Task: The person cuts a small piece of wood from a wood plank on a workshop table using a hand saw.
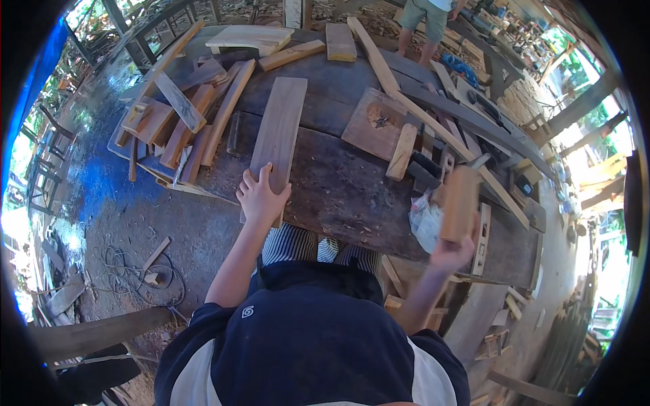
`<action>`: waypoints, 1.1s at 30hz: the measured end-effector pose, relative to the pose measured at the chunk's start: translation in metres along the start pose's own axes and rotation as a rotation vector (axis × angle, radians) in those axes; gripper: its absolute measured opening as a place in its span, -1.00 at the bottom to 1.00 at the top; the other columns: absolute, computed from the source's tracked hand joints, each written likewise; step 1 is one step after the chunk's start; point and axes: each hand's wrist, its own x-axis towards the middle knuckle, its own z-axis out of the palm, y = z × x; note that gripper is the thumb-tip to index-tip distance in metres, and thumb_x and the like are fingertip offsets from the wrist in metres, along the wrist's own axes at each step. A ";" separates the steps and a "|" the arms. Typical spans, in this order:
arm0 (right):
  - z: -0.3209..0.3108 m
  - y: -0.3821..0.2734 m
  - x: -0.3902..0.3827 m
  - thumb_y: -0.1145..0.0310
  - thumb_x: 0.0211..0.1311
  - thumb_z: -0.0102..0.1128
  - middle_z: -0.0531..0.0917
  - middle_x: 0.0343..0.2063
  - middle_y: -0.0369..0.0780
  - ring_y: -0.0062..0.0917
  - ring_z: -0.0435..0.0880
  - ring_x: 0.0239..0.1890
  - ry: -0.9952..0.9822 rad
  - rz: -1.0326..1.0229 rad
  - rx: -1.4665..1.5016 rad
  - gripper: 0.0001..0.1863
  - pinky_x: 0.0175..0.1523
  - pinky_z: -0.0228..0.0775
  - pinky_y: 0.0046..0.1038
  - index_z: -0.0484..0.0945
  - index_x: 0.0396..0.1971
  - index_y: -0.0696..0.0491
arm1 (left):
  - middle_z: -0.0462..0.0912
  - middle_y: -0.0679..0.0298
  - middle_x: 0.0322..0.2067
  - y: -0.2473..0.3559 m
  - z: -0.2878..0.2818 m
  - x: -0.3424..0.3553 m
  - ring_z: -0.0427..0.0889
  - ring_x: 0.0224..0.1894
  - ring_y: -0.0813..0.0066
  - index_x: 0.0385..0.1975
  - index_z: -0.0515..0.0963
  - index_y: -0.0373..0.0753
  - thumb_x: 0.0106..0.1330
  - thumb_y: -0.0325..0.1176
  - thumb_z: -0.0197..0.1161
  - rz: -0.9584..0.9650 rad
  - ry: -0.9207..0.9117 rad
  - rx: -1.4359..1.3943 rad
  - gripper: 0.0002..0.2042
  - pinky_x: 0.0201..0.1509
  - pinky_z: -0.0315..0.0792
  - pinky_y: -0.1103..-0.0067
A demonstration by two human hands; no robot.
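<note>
Pale brown wood, cut as a long flat board [279,125], is laid lengthwise across the dark worktable [332,196], its near end brought to the table's front edge. That near end is covered by the left hand [263,196], which is unclenched, its fingers spread over the face and its thumb set by the right-hand edge. By the right hand [453,254] a wooden block [460,203] is grasped at its lower end and held up over the right part of the table; block and hand are blurred, so its exact shape cannot be told.

Partly behind the block, a crumpled clear plastic bag [425,227] is seen, and a slotted metal bar [481,240] is placed just to the right of the hand. Farther back, a square board [374,122] is found with small dark pieces gathered in its hollow, and a short timber piece [402,151] is leaned or laid near its right corner. A long slender strip [443,126] is stretched diagonally past both. On the left, lengths of timber [181,103] are heaped. Beyond the table, a person in shorts [424,24] is partly shown.
</note>
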 end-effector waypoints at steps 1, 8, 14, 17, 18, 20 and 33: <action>-0.005 -0.016 0.009 0.23 0.14 0.11 0.33 0.34 0.00 -0.07 0.38 0.34 -0.004 -0.153 -0.137 -0.31 0.40 0.25 0.00 0.32 0.29 0.20 | 0.16 -0.20 0.34 -0.003 0.000 0.000 0.25 0.35 -0.25 0.35 0.24 0.15 0.15 0.14 0.34 -0.005 0.015 0.001 -0.25 0.37 0.15 0.04; -0.100 -0.060 0.034 0.55 0.05 0.23 0.51 0.21 -0.03 -0.30 0.49 0.26 0.179 -0.112 -0.838 -0.48 0.31 0.34 -0.32 0.54 0.10 0.25 | 0.20 -0.24 0.30 -0.003 0.012 0.004 0.29 0.31 -0.25 0.35 0.27 0.09 0.15 0.16 0.32 0.044 0.071 0.031 -0.25 0.35 0.18 0.05; -0.144 -0.027 0.018 0.57 -0.12 0.34 0.43 0.28 -0.10 -0.32 0.40 0.34 -0.068 0.134 -1.082 -0.39 0.44 0.17 -0.30 0.56 0.10 0.22 | 0.18 -0.26 0.31 -0.003 0.015 0.005 0.27 0.33 -0.26 0.35 0.24 0.09 0.15 0.16 0.33 0.046 0.066 0.017 -0.24 0.35 0.18 0.04; -0.139 -0.023 0.018 0.56 -0.19 0.34 0.34 0.33 -0.11 -0.31 0.29 0.42 -0.213 0.189 -1.133 -0.32 0.48 0.09 -0.32 0.55 0.13 0.17 | 0.18 -0.26 0.31 -0.003 0.015 0.005 0.27 0.33 -0.26 0.35 0.23 0.09 0.15 0.15 0.33 0.048 0.061 0.008 -0.24 0.35 0.18 0.04; -0.140 -0.025 0.020 0.55 -0.19 0.35 0.34 0.34 -0.10 -0.30 0.29 0.42 -0.223 0.182 -1.188 -0.31 0.48 0.08 -0.32 0.55 0.14 0.15 | 0.18 -0.26 0.31 -0.003 0.015 0.005 0.27 0.33 -0.26 0.35 0.23 0.09 0.15 0.15 0.33 0.048 0.056 0.008 -0.24 0.35 0.18 0.04; -0.140 -0.026 0.020 0.55 -0.20 0.35 0.33 0.34 -0.09 -0.29 0.29 0.42 -0.230 0.177 -1.247 -0.30 0.48 0.08 -0.32 0.55 0.15 0.12 | 0.18 -0.27 0.31 -0.004 0.016 0.006 0.27 0.32 -0.26 0.35 0.23 0.09 0.15 0.15 0.33 0.055 0.067 0.004 -0.24 0.35 0.18 0.05; -0.019 -0.045 0.007 0.56 0.28 0.12 0.68 -0.05 -0.06 -0.30 0.62 0.09 -0.054 -0.300 -1.320 -0.76 0.26 0.36 -0.35 0.63 -0.10 0.25 | 0.20 -0.20 0.29 -0.006 0.012 0.004 0.27 0.32 -0.24 0.32 0.29 0.10 0.12 0.12 0.37 0.055 0.095 -0.073 -0.26 0.37 0.13 0.04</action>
